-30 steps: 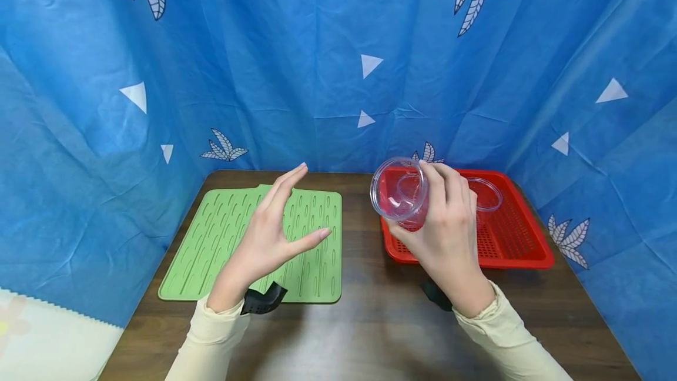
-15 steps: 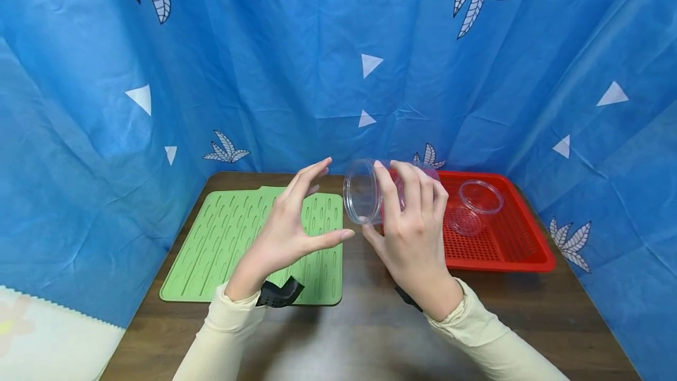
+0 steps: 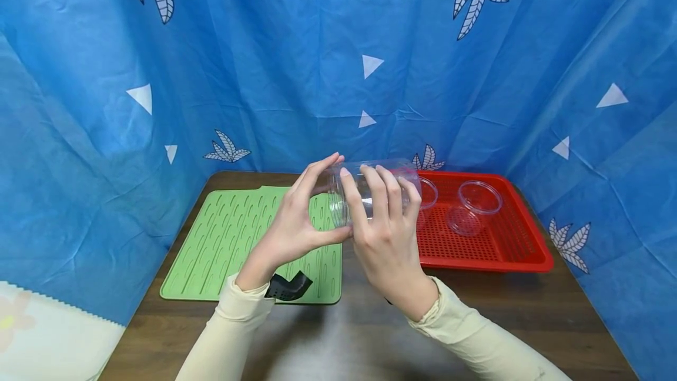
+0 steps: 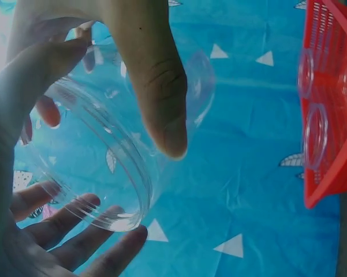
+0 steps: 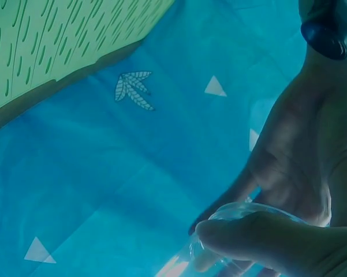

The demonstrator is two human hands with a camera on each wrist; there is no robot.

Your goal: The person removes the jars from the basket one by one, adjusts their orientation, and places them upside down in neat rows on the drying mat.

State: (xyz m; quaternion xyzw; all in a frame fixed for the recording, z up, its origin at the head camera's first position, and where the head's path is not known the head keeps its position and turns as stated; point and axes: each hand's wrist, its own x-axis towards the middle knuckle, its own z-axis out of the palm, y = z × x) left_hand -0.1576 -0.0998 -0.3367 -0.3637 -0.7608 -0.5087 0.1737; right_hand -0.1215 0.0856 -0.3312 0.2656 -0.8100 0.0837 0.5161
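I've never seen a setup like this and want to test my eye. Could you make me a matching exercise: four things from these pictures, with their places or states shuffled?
Things
1. clear cylindrical plastic jar
2. green rectangular grooved mat
3. red perforated plastic basket
4. blue printed fabric curtain

Places and states (as the head view shows them)
A. On the right, with clear round plastic containers inside
B. Hanging behind the brown wood-grained table
C. Held up, tipped on its side
D. Lying flat on the left

Right pairs: 1-C, 2-D, 3-A, 4-B
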